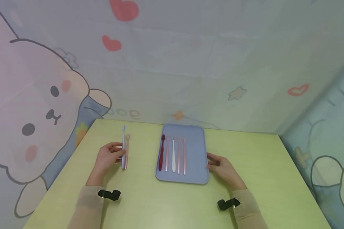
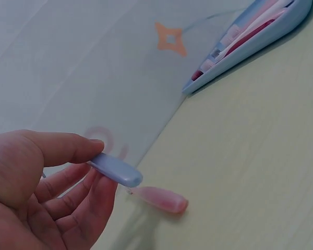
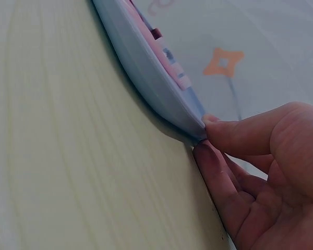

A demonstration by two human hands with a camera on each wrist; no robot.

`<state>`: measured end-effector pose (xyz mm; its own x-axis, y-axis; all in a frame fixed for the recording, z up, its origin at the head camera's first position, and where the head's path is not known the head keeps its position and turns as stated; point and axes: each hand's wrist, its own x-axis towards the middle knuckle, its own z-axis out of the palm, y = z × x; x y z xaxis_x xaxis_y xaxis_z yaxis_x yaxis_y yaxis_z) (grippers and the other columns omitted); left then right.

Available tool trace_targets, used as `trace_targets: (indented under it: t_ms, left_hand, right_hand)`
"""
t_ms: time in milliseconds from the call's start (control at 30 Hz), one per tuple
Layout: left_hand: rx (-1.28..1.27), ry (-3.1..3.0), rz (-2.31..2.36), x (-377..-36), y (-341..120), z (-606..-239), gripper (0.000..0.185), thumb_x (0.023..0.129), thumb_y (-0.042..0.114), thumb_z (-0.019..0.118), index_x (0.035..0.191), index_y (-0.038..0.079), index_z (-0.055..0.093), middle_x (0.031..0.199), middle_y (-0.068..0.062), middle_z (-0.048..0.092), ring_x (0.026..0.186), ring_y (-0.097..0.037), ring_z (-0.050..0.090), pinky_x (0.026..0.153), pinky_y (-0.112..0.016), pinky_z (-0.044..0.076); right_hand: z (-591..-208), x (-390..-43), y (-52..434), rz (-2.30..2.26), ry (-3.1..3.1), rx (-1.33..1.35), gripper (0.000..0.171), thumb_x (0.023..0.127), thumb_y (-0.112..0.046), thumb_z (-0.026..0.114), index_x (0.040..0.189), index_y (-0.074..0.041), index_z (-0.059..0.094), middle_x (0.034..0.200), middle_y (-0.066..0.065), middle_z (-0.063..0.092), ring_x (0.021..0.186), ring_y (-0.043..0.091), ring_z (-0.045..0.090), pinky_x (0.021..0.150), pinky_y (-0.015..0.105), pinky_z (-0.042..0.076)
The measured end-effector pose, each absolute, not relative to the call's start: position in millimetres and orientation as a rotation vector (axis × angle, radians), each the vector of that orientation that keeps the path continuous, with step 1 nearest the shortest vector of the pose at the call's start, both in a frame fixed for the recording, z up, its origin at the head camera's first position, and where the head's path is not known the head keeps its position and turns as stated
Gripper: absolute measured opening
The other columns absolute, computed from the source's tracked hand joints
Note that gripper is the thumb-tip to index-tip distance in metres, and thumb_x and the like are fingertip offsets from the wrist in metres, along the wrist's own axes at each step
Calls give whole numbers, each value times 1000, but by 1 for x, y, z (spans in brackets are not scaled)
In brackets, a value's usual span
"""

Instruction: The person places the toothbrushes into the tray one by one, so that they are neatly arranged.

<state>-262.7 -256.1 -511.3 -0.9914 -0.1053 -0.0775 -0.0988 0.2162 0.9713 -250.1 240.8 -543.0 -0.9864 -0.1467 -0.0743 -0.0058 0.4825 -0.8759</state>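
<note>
Between thumb and fingers my left hand (image 1: 110,156) pinches a blue toothbrush (image 1: 123,143), held above the table as the left wrist view shows. Just right of it a pink toothbrush (image 1: 127,152) lies on the table. My right hand (image 1: 222,168) pinches the right rim of a blue tray (image 1: 196,152), thumb on top and fingers below in the right wrist view. On the tray lie a dark red toothbrush (image 1: 161,152), a white toothbrush (image 1: 173,156) and several pink toothbrushes (image 1: 178,156), side by side with heads toward the wall.
The pale yellow-green table (image 1: 149,203) meets a cloth backdrop (image 1: 189,63) printed with hearts and a cartoon bear. The tray stands near the table's back edge. Each wrist wears a small black camera (image 1: 111,194).
</note>
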Motion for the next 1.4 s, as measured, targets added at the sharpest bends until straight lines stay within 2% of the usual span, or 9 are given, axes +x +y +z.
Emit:
trace_targets:
  t_ms: [400,700,933,1200,1400]
  left_hand:
    - [148,-2432,-2011,-262,-242,-509,45,98,8,77,139,-6,63,106,-14,73,78,-15,72,72,-29,66]
    - [80,-2425,-2033,-266,-209,-505,44,97,5,77,138,-6,64,108,-18,71,79,-16,72,73,-30,66]
    - [-19,-2434,-2045,-270,-181,-507,43,97,5,77,136,-6,66,108,-18,71,79,-14,72,72,-30,66]
    - [-87,-2432,-2073,-269,-162,-510,42,95,4,77,134,-7,66,106,-18,72,78,-15,72,74,-36,68]
    - [-121,-2450,-2092,-266,-146,-506,42,94,5,78,134,-6,67,107,-19,71,81,-20,73,77,-40,68]
  right_hand:
    - [-544,-250,236,-1537,2575,-150,62,97,-2,75,155,1,53,151,19,60,127,36,67,113,45,51]
    - [-541,-250,240,-1568,2551,-124,62,98,-2,75,155,2,53,145,23,65,128,36,66,114,44,50]
    - [-539,-248,239,-1574,2552,-170,62,97,-1,74,155,5,52,149,24,60,128,39,66,114,49,50]
    - [-540,-249,236,-1560,2558,-158,61,98,-2,74,155,5,51,147,25,62,128,39,66,114,52,50]
    - [-536,-247,233,-1544,2552,-126,61,99,-4,74,156,3,52,139,23,68,129,37,66,114,47,50]
